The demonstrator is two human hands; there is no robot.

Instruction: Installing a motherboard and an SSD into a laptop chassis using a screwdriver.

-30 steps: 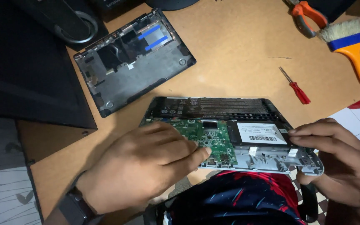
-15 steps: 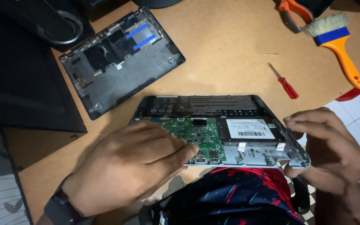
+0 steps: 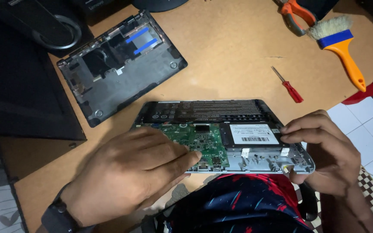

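Left hand (image 3: pixel 130 172): palm down, fingers extended together and pointing right, dark band on the wrist. Right hand (image 3: pixel 324 151): entering from the lower right, fingers curled leftward, thumb below them in a loose pinch.

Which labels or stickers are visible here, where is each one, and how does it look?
White label: on the drive inside the open laptop, beside the right hand; rectangular, with black barcode and print.
Battery print: along the laptop's far edge; a black strip with fine pale lettering.
Blue tape strips: inside the removed bottom cover, upper left; two narrow slanted bands.
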